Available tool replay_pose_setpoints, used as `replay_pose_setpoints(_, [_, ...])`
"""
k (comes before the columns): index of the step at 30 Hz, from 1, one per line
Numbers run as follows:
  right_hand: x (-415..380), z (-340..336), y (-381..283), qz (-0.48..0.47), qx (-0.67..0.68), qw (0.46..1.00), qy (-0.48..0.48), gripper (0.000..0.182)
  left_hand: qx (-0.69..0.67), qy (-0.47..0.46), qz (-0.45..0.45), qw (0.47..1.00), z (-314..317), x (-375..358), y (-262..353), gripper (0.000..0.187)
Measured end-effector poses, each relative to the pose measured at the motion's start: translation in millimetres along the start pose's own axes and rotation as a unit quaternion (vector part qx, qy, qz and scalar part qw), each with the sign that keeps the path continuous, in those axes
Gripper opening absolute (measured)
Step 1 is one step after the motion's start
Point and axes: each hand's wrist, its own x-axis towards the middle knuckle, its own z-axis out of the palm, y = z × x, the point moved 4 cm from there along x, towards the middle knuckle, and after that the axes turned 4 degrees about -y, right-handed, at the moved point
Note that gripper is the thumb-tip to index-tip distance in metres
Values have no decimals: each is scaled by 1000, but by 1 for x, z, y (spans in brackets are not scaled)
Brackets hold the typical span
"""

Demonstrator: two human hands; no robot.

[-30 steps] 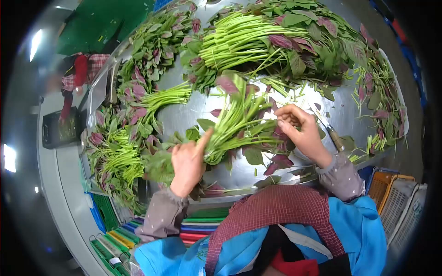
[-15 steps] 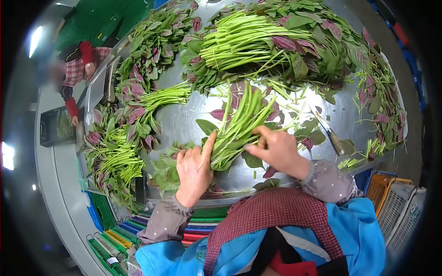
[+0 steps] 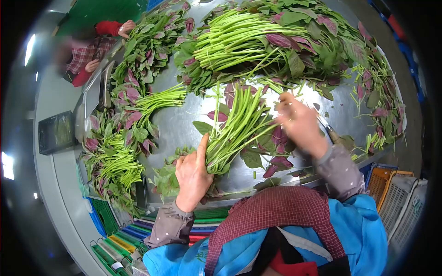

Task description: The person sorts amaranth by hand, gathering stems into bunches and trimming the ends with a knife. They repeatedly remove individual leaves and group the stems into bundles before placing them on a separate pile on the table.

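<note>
A loose bunch of amaranth greens, pale green stalks with green and purple leaves, lies on the metal table in front of me. My left hand is closed around the bunch's lower leafy end, its index finger stretched along the side. To the right of the stalks is my right hand, raised and curled, its fingers smeared by motion. Whether it holds a stalk cannot be made out. Purple leaves lie below it. A knife with a wooden handle rests partly behind my right hand.
A large pile of amaranth covers the far side. Smaller bunches line the left, and trimmings lie on the right. A co-worker stands at the far left, near a dark crate. Stacked baskets stand at lower right.
My right hand has moved from the bunch's lower stalks up and to the right. My left hand stays on the bunch. The co-worker's hand has reached toward the leaves.
</note>
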Motion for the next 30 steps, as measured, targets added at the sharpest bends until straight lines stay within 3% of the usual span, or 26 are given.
replay_pose_setpoints(1, [-1, 3, -25, -137, -33, 990, 6, 36, -13, -21, -19, 999, -2, 1, 1, 84])
replay_pose_setpoints(3, [-10, 24, -29, -250, -50, 966, -50, 27, -24, -45, -34, 998, -5, 1, 0, 83])
replay_pose_setpoints(5, [-10, 45, 38, -189, -121, 959, -173, 21, -220, -125, -143, 957, -5, -6, -17, 80])
replay_pose_setpoints(6, [-1, 28, 58, -119, -81, 985, -97, 14, -340, -131, -100, 926, 6, -12, -34, 75])
replay_pose_setpoints(7, [8, 9, 66, 57, 2, 998, -41, 13, -338, -129, -102, 927, 12, -15, -42, 75])
replay_pose_setpoints(9, [23, -22, 60, 62, 105, 992, 46, 17, -608, -183, -166, 754, 23, -27, -52, 69])
replay_pose_setpoints(10, [25, -23, 51, 93, 166, 982, 17, 17, -642, -244, -233, 689, 28, -38, -57, 65])
replay_pose_setpoints(11, [22, -22, 41, 122, 224, 967, -13, 17, -639, -238, -232, 693, 28, -39, -58, 65])
replay_pose_setpoints(13, [14, -12, 12, 121, 299, 944, -65, 15, -708, -242, -277, 603, 35, -43, -52, 65])
replay_pose_setpoints(15, [13, -8, -16, 32, 292, 952, -84, 11, -684, -256, -311, 608, 38, -47, -52, 66])
replay_pose_setpoints(18, [10, 16, -41, -5, 306, 936, -172, 16, -751, -226, -296, 546, 33, -43, -40, 68])
replay_pose_setpoints(21, [4, 47, -51, 79, 300, 904, -295, 56, -771, -245, -279, 517, 43, -48, -44, 70])
replay_pose_setpoints(23, [-3, 58, -67, 116, 354, 853, -364, 69, -768, -251, -269, 525, 35, -42, -36, 71])
replay_pose_setpoints(24, [-4, 66, -74, 65, 347, 856, -377, 71, -763, -258, -261, 531, 33, -41, -32, 72])
replay_pose_setpoints(25, [-5, 70, -80, 41, 363, 852, -374, 58, -763, -260, -262, 530, 34, -41, -30, 72])
replay_pose_setpoints(27, [1, 70, -71, 113, 374, 810, -437, 40, -762, -240, -244, 549, 34, -39, -30, 72])
replay_pose_setpoints(29, [17, 60, -37, 170, 477, 835, -216, 22, -745, -248, -247, 568, 45, -49, -47, 69])
replay_pose_setpoints(30, [33, 46, -5, 160, 557, 786, -217, 19, -767, -257, -210, 549, 45, -48, -45, 71])
